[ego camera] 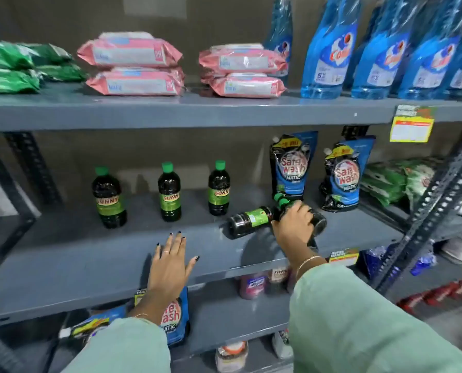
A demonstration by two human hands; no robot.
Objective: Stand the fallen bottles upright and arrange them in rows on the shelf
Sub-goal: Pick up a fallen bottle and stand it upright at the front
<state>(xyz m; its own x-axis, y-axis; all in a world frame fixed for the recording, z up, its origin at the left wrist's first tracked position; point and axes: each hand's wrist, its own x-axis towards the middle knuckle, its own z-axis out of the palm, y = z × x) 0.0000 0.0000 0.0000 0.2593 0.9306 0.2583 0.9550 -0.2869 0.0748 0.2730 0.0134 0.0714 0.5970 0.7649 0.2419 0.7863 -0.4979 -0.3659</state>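
Nearest, two pale green sleeves reach in toward the grey shelf. The left hand lies flat at the shelf's front edge, near the middle, fingers spread and dark nails showing; its grip is released and holds nothing. The right hand, with a thin bangle at the wrist, is further in toward the right end, its grip clenched around a dark bottle whose green cap points up and to the left. Just beside it on the left, touching or nearly so, a second fallen bottle lies on its side with its base toward the front edge. Behind the left hand, three bottles stand upright in a loose row across the middle of the shelf: a left one, a middle one and a right one, well apart from each other. At the back right corner two blue pouches stand upright. On the upper shelf lie pink packs, green packs to the left, and blue refills to the right.
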